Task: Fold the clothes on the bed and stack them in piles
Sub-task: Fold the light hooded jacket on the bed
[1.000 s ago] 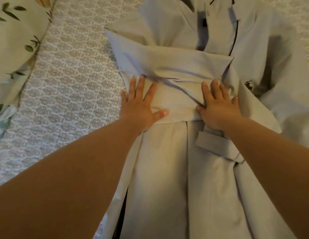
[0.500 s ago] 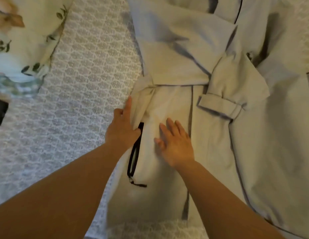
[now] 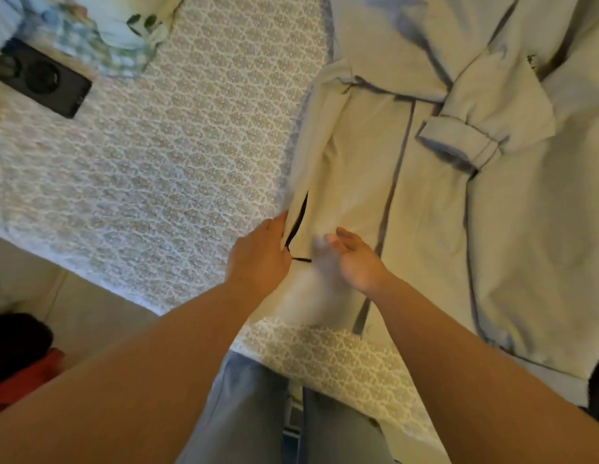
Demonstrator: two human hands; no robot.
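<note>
Coat [image 3: 425, 202], pale grey, lies spread on the bed [image 3: 177, 155] at the right of the head view, lower hem near the bed's front edge, both sleeves already crossed over the chest, cuff [image 3: 458, 145] of one sleeve turned up on top. Judged: sleeves brought in first so the body can be folded into a narrow pile-ready shape.

Left hand [image 3: 257, 256] sits at the coat's left side edge, fingers curled around the fabric next to a black loop or cord [image 3: 296, 226]; looks like a grip on the edge, probably to turn that side inward or lift the hem. Right hand [image 3: 355, 259] is just beside it over the lower panel, palm up, fingers loosely spread, holding nothing; a motion-blurred patch of cloth lies beneath it, so contact is hard to tell.

Around: patterned bedspread, floral fabric [image 3: 100, 31] at top left, dark flat phone-like device [image 3: 40, 77] near it, well apart from the coat. Red and black items [image 3: 20, 363] on the floor at lower left. Person's grey trousers [image 3: 257, 413] at the bed's edge.

In the way: nothing on the coat itself; loose black cord could snag in the fold.
</note>
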